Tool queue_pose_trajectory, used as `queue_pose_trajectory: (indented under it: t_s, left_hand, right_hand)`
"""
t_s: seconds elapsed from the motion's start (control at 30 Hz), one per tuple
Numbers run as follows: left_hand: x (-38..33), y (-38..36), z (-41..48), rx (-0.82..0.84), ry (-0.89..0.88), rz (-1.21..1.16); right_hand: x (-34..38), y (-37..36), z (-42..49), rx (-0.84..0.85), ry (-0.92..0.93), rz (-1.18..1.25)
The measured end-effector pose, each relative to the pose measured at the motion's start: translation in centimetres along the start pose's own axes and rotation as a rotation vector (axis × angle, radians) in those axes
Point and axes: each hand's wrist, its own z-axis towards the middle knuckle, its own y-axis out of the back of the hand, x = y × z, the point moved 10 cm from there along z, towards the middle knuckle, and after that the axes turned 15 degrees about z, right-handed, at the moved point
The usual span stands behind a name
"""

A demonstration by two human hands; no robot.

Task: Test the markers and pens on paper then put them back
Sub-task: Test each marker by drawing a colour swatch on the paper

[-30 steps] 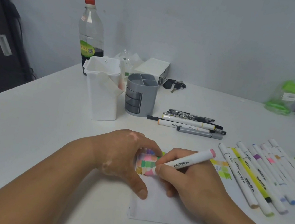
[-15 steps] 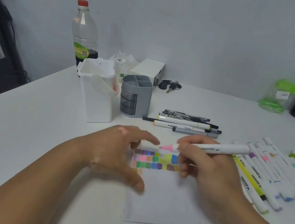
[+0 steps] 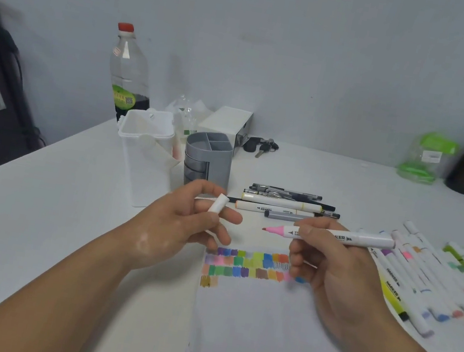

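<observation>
Starting at the left of the desk there's the white tub (image 3: pixel 144 158) and the grey pen holder (image 3: pixel 208 156) right next to it. The grey one looks empty from up here.

Then the left hand (image 3: pixel 182 226), up off the table, has its thumb and fingers pinched round a small white cap (image 3: pixel 218 203). A short gap to its right is the marker (image 3: pixel 346 237), lying roughly level in the air above the top edge of the paper (image 3: pixel 260 328) with its tip pointing at the cap. The right hand (image 3: pixel 331 272) has its fingers wrapped around the middle of the barrel.

Looks to me like the recap step. My tips: turn the cap so its open end faces the tip, bring the two together in a straight line, and push until it seats. If it goes in crooked, the tip can smear ink on the cap or on a finger.

The marker itself has a white barrel with black MARKER print, a pink collar and a fine reddish point. The end away from the tip is capped in white.

Rows of colour swatches fill the top of the paper. Behind it sits a small pile of pens (image 3: pixel 284 203), and far right is a row of markers (image 3: pixel 422 278) lying side by side.
</observation>
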Motion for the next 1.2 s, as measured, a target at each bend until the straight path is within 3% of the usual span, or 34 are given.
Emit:
queue_pose_trajectory:
  t_s: [0.13, 0.33, 0.63, 1.2]
  left_hand:
    - [-0.4, -0.9, 0.0, 0.026, -0.011, 0.025]
    - [-1.1, -0.6, 0.2, -0.051, -0.057, 0.242]
    - [-2.0, -2.5, -0.1, 0.009, -0.101, 0.141]
    - [-2.4, -1.9, -0.1, -0.069, -0.160, 0.138]
  right_hand:
    - [0.4, -0.2, 0.0, 0.020, 0.021, 0.016]
    - [0.8, -0.9, -0.3, 0.046, 0.049, 0.020]
    - [-0.3, -2.0, -0.9, 0.103, -0.011, -0.006]
    - [-0.7, -2.2, -1.1, 0.078, -0.020, -0.056]
